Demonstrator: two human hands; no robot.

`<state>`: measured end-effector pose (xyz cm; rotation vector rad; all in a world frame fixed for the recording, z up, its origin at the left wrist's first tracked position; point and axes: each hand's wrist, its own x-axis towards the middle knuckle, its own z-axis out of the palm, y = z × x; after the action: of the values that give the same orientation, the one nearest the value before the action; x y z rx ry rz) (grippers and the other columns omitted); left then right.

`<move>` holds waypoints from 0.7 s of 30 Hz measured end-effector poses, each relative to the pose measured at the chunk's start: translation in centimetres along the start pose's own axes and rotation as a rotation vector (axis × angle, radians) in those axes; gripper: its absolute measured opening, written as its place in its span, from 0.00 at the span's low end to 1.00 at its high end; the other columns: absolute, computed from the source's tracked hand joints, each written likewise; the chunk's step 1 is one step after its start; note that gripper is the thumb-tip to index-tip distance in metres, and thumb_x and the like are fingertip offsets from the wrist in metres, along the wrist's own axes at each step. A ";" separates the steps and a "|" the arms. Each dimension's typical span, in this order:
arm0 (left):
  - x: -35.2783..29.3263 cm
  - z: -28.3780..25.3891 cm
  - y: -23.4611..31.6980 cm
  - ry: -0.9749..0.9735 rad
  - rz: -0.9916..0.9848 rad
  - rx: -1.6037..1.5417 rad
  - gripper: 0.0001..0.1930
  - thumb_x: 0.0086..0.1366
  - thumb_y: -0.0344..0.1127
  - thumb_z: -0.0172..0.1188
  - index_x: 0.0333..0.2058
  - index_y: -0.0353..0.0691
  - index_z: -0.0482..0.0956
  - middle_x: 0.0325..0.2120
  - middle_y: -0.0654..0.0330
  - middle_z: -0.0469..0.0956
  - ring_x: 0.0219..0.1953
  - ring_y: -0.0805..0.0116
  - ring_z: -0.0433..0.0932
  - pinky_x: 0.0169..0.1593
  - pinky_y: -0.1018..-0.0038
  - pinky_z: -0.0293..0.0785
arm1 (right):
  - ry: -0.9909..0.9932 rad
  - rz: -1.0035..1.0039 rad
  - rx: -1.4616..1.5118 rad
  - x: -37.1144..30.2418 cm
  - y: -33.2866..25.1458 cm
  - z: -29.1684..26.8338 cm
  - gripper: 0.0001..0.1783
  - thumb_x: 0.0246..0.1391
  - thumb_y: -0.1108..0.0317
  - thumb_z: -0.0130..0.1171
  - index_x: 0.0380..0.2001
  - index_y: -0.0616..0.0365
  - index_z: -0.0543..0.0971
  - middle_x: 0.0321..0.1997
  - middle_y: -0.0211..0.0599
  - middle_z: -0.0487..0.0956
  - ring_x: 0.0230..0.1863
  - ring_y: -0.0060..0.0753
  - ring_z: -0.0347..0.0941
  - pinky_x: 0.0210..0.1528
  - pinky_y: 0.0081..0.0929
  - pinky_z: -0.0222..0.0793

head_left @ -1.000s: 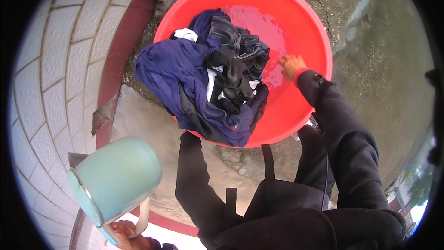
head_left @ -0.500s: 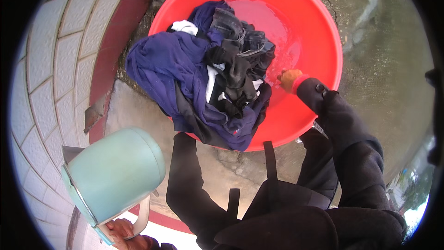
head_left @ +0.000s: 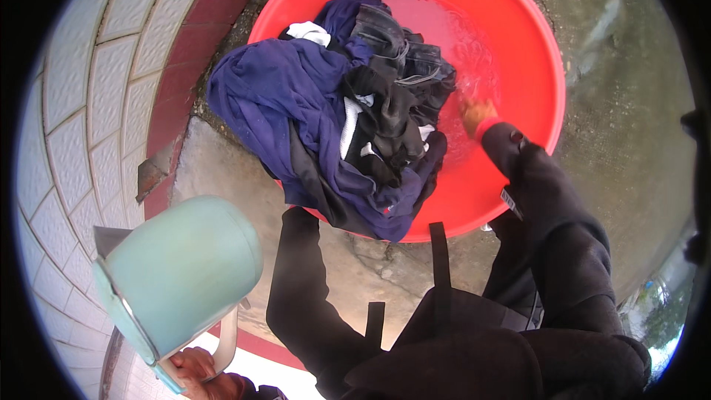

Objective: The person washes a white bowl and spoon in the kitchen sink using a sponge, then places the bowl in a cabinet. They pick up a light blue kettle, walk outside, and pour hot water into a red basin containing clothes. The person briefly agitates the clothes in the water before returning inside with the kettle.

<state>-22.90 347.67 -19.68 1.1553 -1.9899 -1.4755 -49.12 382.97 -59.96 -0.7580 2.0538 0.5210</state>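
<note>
My right hand (head_left: 478, 117) is at the water (head_left: 474, 52) in the right part of a big red basin (head_left: 529, 155), just right of a heap of clothes. Its fingers are smeared by motion. A purple-blue garment (head_left: 278, 92) drapes over the basin's left and near rim. Black garments (head_left: 385, 122) lie bunched against it, with a white cloth piece (head_left: 309, 32) near the far end. At the lower left my left hand (head_left: 194, 372) is closed around the pale handle of a teal kettle (head_left: 185, 270), which has a grey spout.
A pale tiled wall (head_left: 111, 104) with a dark red lower band (head_left: 159, 118) runs along the left. Wet concrete ground (head_left: 622, 126) stretches to the right of the basin. My dark-clothed left leg (head_left: 296, 281) stands close to the basin's near rim.
The basin and clothes have shifted slightly right in the picture. My right hand stirs at the water, which now ripples more widely. My left hand keeps its grip on the kettle.
</note>
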 end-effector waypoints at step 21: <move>0.2 -3.2 2.4 -0.037 0.000 0.057 0.19 0.57 0.44 0.50 0.40 0.34 0.66 0.19 0.65 0.64 0.17 0.78 0.58 0.22 0.80 0.54 | 0.145 0.243 1.319 -2.0 -4.4 -4.6 0.43 0.33 0.40 0.60 0.46 0.65 0.66 0.45 0.51 0.70 0.48 0.44 0.67 0.48 0.32 0.61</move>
<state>-21.60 345.83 -16.36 1.1590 -2.0689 -1.4589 -47.89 377.59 -56.19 0.2587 2.0680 -0.7726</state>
